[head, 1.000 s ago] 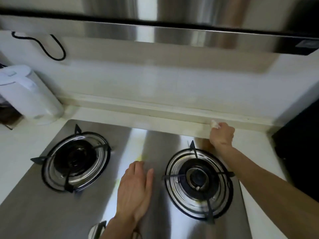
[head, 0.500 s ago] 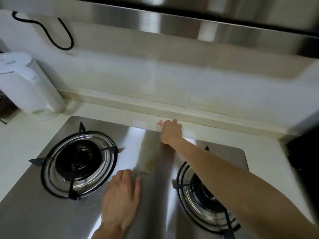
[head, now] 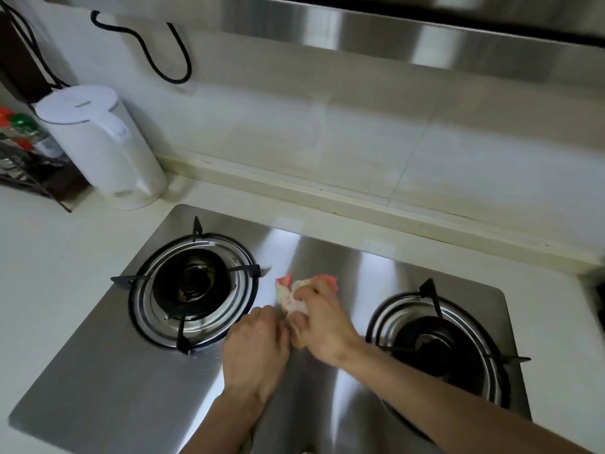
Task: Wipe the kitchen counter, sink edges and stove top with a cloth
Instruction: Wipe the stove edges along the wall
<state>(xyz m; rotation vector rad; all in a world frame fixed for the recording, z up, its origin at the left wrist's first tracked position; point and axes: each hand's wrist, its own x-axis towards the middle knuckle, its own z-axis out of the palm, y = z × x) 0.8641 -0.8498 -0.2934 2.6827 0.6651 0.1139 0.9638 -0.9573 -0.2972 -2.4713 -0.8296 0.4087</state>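
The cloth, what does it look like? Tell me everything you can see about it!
The cloth is small, whitish with pink edges, and looks soft. It is bunched up, not spread flat. It sits on the shiny steel stove top, in the middle strip between the two burners. The right hand grips it from above and covers much of it. The left hand is right beside it; whether it touches the cloth is unclear.

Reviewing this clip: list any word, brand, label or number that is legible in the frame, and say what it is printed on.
None can be read.
White kettle: faint mark on the lid and a small dark print near the base, both too blurred to read.
Bottles in the rack at far left: labels too small to read.
Stove top, cloth and range hood: no text visible.
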